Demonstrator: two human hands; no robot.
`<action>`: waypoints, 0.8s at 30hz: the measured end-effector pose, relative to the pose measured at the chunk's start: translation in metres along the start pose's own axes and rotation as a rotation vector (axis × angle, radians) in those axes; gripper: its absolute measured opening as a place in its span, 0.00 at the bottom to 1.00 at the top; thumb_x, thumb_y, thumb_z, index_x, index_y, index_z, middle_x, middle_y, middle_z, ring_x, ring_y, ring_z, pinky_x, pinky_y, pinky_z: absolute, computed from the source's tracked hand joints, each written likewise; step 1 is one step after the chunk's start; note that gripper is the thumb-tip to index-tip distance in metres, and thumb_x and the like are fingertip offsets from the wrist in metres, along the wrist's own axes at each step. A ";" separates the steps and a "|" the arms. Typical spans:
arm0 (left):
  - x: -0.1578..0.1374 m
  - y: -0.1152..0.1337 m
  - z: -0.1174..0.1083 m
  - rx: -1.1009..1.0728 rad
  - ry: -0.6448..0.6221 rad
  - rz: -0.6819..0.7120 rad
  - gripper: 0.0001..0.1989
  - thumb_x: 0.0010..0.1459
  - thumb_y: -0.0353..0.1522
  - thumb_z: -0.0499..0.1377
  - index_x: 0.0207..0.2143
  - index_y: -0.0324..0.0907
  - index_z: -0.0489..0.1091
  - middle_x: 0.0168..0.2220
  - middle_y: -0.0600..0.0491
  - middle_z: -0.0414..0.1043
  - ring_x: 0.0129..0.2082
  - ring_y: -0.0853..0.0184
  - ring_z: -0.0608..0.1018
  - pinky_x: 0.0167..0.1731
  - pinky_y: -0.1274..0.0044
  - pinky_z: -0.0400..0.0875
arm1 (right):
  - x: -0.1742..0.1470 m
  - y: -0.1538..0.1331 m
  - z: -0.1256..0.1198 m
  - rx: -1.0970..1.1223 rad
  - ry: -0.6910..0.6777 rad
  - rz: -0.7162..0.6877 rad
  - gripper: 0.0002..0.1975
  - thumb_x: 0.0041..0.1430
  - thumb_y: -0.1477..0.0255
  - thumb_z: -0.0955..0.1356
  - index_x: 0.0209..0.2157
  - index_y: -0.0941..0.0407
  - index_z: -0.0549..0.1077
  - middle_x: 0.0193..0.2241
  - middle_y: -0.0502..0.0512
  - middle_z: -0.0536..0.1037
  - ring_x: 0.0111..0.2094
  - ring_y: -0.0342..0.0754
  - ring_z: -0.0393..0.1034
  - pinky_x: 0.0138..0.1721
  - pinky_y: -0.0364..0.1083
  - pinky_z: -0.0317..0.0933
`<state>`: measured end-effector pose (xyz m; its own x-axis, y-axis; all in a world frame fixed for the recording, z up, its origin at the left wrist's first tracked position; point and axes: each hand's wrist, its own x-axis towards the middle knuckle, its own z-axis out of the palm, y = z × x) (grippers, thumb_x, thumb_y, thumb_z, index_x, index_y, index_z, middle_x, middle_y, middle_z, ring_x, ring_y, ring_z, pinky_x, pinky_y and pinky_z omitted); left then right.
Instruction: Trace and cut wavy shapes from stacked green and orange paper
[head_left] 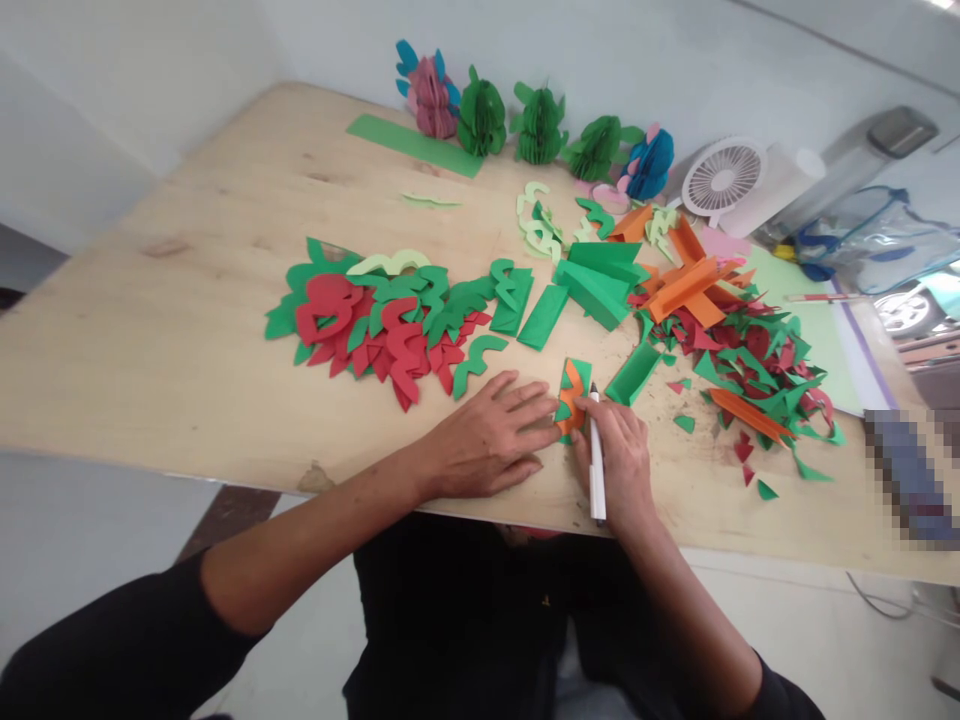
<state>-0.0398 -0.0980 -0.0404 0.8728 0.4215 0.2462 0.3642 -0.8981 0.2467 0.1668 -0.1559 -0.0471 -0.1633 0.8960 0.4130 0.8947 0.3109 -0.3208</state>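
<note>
My left hand (pixel 491 435) lies flat on the table with fingers stretched out, its fingertips against a small green paper piece (pixel 577 368). On top of that paper is a wavy orange paper cutout (pixel 571 395). My right hand (pixel 622 455) is closed around a white pen (pixel 597 470), and its fingers also rest at the edge of the orange cutout. The pen's dark end points away from me, beside the green paper. Left of the hands sits a pile of red paper cutouts (pixel 401 345) mixed with green paper cutouts (pixel 289 310).
Folded green paper strips (pixel 600 285) and orange strips (pixel 694 290) lie beyond my hands. Paper scraps (pixel 765 350) are heaped at the right. Along the wall stand several honeycomb paper figures (pixel 538 125), a white fan (pixel 724 180) and a bottle (pixel 855 165). A flat green strip (pixel 416 145) lies in front.
</note>
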 end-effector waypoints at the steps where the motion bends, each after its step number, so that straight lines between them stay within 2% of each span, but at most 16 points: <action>1: 0.000 0.000 0.000 0.001 0.002 0.001 0.17 0.63 0.37 0.55 0.53 0.42 0.68 0.59 0.43 0.66 0.61 0.53 0.63 0.61 0.56 0.54 | 0.000 0.000 0.000 0.000 -0.001 -0.001 0.12 0.66 0.72 0.62 0.49 0.55 0.70 0.40 0.59 0.78 0.45 0.54 0.71 0.46 0.52 0.61; 12: 0.000 0.000 -0.001 -0.001 -0.007 0.004 0.18 0.63 0.37 0.54 0.54 0.42 0.68 0.59 0.43 0.65 0.61 0.52 0.63 0.61 0.56 0.54 | 0.001 -0.001 0.001 -0.003 0.001 -0.005 0.12 0.67 0.71 0.62 0.49 0.55 0.70 0.39 0.58 0.78 0.45 0.54 0.70 0.46 0.52 0.60; 24: 0.000 0.001 -0.001 -0.010 0.010 -0.002 0.18 0.63 0.36 0.54 0.53 0.42 0.68 0.59 0.43 0.66 0.61 0.52 0.64 0.61 0.55 0.54 | 0.000 -0.003 -0.001 -0.069 -0.040 -0.010 0.14 0.65 0.75 0.61 0.50 0.56 0.72 0.39 0.59 0.78 0.46 0.55 0.68 0.46 0.52 0.58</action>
<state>-0.0401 -0.0988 -0.0398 0.8686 0.4250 0.2549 0.3629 -0.8957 0.2569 0.1644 -0.1572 -0.0455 -0.1874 0.9055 0.3806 0.9192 0.2983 -0.2570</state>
